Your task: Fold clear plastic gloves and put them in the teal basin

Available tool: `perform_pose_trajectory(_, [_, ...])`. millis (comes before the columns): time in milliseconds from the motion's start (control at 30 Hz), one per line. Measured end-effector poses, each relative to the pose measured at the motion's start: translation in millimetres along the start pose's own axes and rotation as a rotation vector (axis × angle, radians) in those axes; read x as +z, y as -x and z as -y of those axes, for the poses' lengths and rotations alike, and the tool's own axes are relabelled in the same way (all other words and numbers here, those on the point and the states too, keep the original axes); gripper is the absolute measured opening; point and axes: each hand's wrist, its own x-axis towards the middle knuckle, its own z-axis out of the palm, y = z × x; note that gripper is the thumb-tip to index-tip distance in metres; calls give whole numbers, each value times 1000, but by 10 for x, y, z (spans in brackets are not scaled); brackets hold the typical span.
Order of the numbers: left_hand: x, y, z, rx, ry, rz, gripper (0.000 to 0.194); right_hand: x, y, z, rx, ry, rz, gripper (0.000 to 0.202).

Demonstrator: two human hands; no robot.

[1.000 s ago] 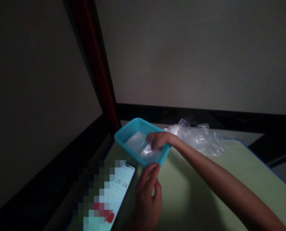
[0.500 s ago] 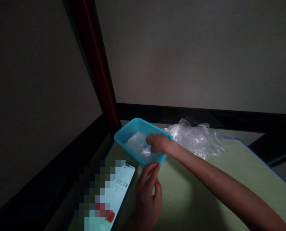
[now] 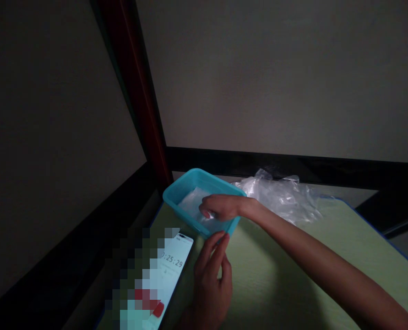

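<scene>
A light-blue plastic basin stands near the far left corner of the table, with clear plastic bags lying flat inside. My right hand reaches into it from the right. Its fingers are curled down and closed on the clear plastic, and the fingertips are partly hidden. My left hand is at the basin's near corner, thumb and fingers pinched together against the rim.
A crumpled heap of clear plastic lies behind and right of the basin. A lit phone showing a running timer lies left of my left hand. The green table meets a wall at the back.
My right hand has shifted slightly left and nearer to me inside the basin, its fingers now curled lower over the plastic. The left hand stays at the corner.
</scene>
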Motion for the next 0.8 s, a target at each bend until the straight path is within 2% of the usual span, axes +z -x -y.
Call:
perform_pose_trajectory(100, [3, 1, 5, 3, 15, 1, 30, 9, -61, -48, -84, -62, 54, 28])
perform_pose_trajectory(200, [7, 1, 0, -4, 22, 1, 29, -1, -85, -71, -93, -105, 72, 30])
perform_pose_trajectory(433, [12, -2, 2, 7, 20, -10, 31, 7, -99, -5, 26, -116, 98, 21])
perform_pose_trajectory(600, [13, 5, 9, 14, 15, -12, 31, 23, -127, 142, 135, -53, 161, 24])
perform_pose_trajectory(800, [9, 10, 11, 5, 10, -2, 32, 49, -160, 230, 195, -1, 226, 31])
